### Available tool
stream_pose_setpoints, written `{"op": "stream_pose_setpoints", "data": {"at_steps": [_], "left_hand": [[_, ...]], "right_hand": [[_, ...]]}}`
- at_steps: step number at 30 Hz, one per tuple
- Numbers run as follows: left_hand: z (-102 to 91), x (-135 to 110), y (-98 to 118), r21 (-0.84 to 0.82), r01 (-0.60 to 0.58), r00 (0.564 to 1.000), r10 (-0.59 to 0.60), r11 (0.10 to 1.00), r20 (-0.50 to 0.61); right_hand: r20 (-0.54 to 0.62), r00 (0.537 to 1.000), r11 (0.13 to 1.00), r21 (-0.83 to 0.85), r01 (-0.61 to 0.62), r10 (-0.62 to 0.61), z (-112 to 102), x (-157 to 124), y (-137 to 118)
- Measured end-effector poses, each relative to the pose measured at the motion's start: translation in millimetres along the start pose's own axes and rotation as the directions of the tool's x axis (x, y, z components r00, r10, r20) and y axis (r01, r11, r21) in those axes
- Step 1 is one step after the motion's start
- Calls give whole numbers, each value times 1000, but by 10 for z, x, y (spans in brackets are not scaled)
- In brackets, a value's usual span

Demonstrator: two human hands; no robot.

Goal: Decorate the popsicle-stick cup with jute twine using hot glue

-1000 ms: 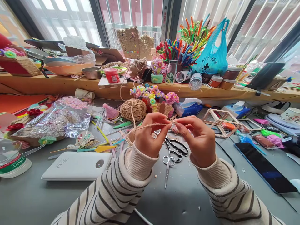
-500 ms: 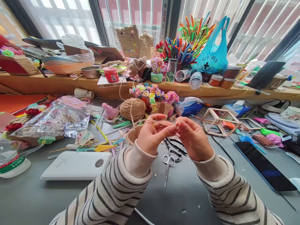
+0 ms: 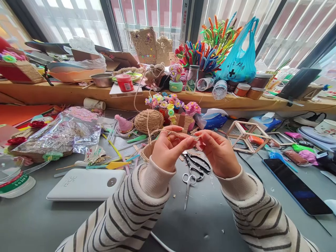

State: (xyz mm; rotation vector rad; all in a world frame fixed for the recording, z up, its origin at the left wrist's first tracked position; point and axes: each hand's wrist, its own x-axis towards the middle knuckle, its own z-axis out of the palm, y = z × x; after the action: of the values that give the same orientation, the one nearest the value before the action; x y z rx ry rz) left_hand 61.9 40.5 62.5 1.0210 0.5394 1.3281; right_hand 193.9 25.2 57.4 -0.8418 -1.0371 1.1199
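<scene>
My left hand (image 3: pixel 168 148) is closed on a strand of jute twine (image 3: pixel 174 132), raised above the table. The twine loops back past the hand toward the ball of jute twine (image 3: pixel 148 121) behind it. Facing it, my right hand (image 3: pixel 222 154) pinches the twine's end between thumb and fingers, the fingertips of both hands almost meeting. Exactly what lies between the fingertips is too small to make out. Partly hidden behind my left hand is a twine-wrapped round container (image 3: pixel 147 151). Small silver scissors (image 3: pixel 188 187) and black-handled pliers (image 3: pixel 199 163) lie on the table below.
A white power bank (image 3: pixel 86 185) lies at the left, a dark phone (image 3: pixel 295 183) at the right. Beyond my right hand stands a wooden stick frame (image 3: pixel 248 136). Crochet flowers (image 3: pixel 168 102) and a tissue pack (image 3: pixel 212 119) sit further back, below a crowded ledge (image 3: pixel 118 98).
My fingertips have shifted slightly, with the right hand's fingers a little further from the left. More of the twine shows above my left hand. The surroundings stay as they were.
</scene>
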Motion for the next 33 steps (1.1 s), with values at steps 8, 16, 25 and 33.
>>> {"op": "stream_pose_setpoints", "data": {"at_steps": [8, 16, 25, 33], "left_hand": [[7, -2, 5, -50, 2, 1000, -3, 999, -25], [-5, -34, -50, 227, -243, 968, 250, 943, -1], [-22, -20, -94, 296, -320, 945, 324, 900, 38], [5, -27, -27, 254, -244, 969, 245, 936, 30]], "right_hand": [[43, 999, 999, 34, -11, 9, -20, 3, 27], [-18, 983, 961, -217, 174, -182, 14, -32, 21], [231, 714, 341, -755, 559, -661, 32, -128, -64], [417, 539, -5, -794, 608, -732, -8, -101, -9]]}}
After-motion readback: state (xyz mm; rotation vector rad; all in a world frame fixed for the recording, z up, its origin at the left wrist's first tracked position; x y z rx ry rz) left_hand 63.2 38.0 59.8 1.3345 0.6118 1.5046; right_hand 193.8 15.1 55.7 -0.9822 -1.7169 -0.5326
